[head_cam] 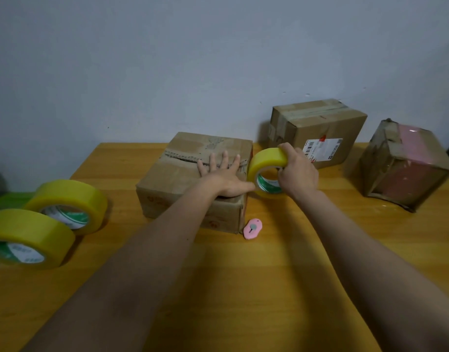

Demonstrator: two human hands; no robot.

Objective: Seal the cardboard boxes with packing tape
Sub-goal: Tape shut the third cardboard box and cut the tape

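At three o'clock of the box (193,179), the right hand (298,174) grips the tape roll (267,171); the left hand (222,174) presses flat, fingers spread, and lifting risks the flaps gaping.

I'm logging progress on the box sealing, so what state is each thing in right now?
Near cardboard box: flaps closed, seam untaped.
Left hand: flat, pressing the flaps.
Right hand: gripping a yellow tape roll beside that box.
Labelled cardboard box: taped shut.
Pink-wrapped box: tilted.
Pink cutter: lying unused.
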